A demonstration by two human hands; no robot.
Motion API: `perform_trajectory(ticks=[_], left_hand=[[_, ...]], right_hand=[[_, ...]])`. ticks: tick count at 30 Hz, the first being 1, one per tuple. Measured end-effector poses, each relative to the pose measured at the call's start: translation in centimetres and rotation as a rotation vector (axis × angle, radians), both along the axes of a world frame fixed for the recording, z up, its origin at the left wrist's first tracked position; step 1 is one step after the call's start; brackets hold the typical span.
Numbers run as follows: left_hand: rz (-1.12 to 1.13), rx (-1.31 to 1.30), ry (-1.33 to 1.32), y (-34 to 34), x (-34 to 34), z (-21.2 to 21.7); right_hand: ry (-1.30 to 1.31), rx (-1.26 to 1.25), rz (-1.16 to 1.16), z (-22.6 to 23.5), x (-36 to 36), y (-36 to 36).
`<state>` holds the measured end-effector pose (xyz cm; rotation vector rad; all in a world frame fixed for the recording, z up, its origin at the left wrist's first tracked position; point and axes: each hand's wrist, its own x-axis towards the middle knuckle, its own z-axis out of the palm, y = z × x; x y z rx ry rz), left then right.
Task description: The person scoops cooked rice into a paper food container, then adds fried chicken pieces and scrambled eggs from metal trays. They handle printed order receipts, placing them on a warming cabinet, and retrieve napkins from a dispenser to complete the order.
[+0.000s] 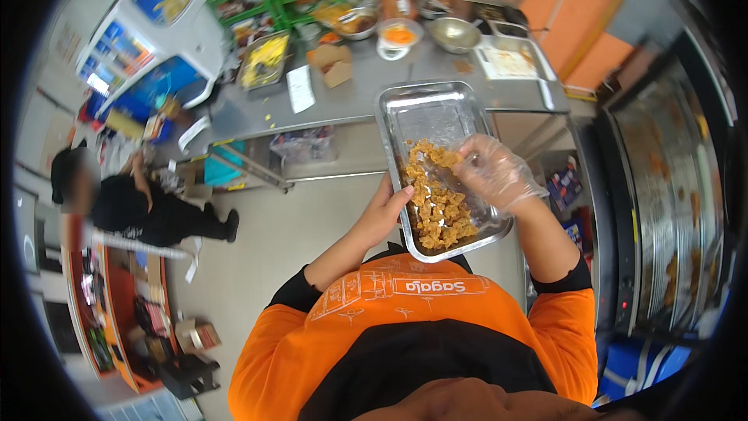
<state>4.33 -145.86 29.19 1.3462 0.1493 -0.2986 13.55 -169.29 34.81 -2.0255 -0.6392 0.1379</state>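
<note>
A rectangular metal tray is held out in front of my body, over the floor between me and the steel table. My bare left hand grips its left edge, thumb over the rim. Golden-brown fried chicken pieces lie in a heap along the tray's left and near part; its far end shows bare metal. My right hand, in a clear plastic glove, is over the tray's right side. Its fingers are pinched round a piece of fried chicken at the far end of the heap.
Beyond the tray runs a steel table with a scale and bowl, metal bowls, a tray of yellow food and a cardboard box. A glass display cabinet stands right. A person in black works at left.
</note>
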Motion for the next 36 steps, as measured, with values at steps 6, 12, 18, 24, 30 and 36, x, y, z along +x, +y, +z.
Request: perform_trajectory(ticks=[6,12,18,24,30,36], left_hand=[[0.258,0.033,-0.179,7.0,-0.1,-2.2],[0.404,-0.012,-0.051,11.9,4.1,-2.0],[0.499,-0.016,-0.030,16.3,11.9,-0.4],[0.636,0.069,-0.052,21.4,16.9,-0.4],[0.807,0.106,-0.078,25.1,18.7,-0.9],[1.008,0.103,-0.019,30.0,18.8,-2.0]], right_hand=[[0.477,0.346,0.151,-0.7,4.9,7.9],[0.677,0.496,0.172,-1.7,11.6,14.4],[0.646,0.444,0.226,-3.6,21.3,20.1],[1.021,0.560,0.244,0.6,28.0,26.7],[0.699,0.319,0.551,-0.6,33.6,33.3],[0.398,0.203,0.414,0.5,37.6,36.8]])
